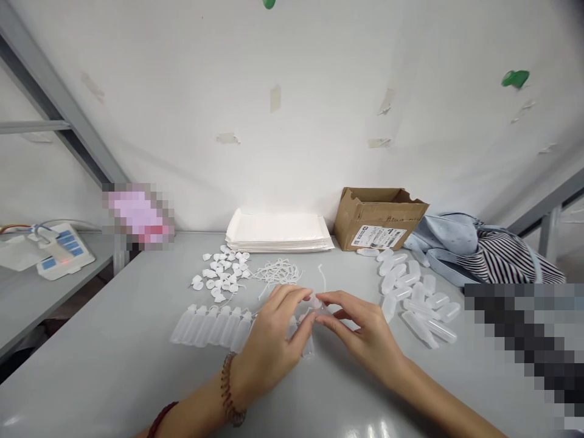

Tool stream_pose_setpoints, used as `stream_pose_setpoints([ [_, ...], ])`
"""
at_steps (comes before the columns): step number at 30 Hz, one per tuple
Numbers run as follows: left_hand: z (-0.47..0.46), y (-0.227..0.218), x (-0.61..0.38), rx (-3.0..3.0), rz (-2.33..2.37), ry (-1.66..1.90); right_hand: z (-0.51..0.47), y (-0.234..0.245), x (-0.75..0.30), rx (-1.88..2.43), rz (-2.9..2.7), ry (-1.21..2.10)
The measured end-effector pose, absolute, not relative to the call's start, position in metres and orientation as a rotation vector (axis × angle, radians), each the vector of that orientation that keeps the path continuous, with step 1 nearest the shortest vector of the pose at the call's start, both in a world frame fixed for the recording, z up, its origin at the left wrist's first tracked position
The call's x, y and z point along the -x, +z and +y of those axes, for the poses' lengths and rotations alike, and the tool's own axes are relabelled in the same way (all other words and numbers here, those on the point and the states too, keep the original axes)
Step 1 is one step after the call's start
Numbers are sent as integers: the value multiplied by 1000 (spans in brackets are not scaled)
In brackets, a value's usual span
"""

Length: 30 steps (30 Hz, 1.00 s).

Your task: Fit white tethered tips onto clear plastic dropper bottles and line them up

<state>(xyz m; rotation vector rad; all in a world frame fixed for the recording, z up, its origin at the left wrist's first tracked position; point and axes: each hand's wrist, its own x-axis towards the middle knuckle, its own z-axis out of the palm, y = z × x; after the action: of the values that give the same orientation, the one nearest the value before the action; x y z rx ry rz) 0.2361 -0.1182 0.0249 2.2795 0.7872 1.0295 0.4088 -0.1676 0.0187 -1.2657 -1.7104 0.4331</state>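
My left hand (276, 331) and my right hand (365, 325) meet over the table, both closed in a pinch. Between their fingertips is a small translucent plastic bottle (323, 309) with a white cap (316, 302) at its neck. My left fingers are at the cap, my right ones at the bottle; fingers hide much of both. Below my left hand runs a row of capped bottles (214, 327) lying side by side, partly covered by the hand. Loose white caps (221, 277) lie behind the row, beside a heap of thin white cords (278, 272). One cord (323, 277) lies apart.
Several uncapped bottles (417, 292) are scattered to the right. Against the wall stand a stack of white padded envelopes (278, 231) and an open cardboard box (381, 219). A blue bag with striped cloth (493, 249) lies at the back right. A power strip (66, 249) sits on the left surface.
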Motion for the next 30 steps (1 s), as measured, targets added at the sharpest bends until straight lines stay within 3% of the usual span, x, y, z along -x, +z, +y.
stream_pose_setpoints([
  [7,-126,20,-240,-2696,724,960,-169,22,-402,1389,-1408,704],
  [16,-125,21,-240,-2662,622,990,-173,20,-394,1351,-1365,761],
  [30,-120,23,-238,-2378,715,858,-167,27,-417,1346,-1996,-85],
])
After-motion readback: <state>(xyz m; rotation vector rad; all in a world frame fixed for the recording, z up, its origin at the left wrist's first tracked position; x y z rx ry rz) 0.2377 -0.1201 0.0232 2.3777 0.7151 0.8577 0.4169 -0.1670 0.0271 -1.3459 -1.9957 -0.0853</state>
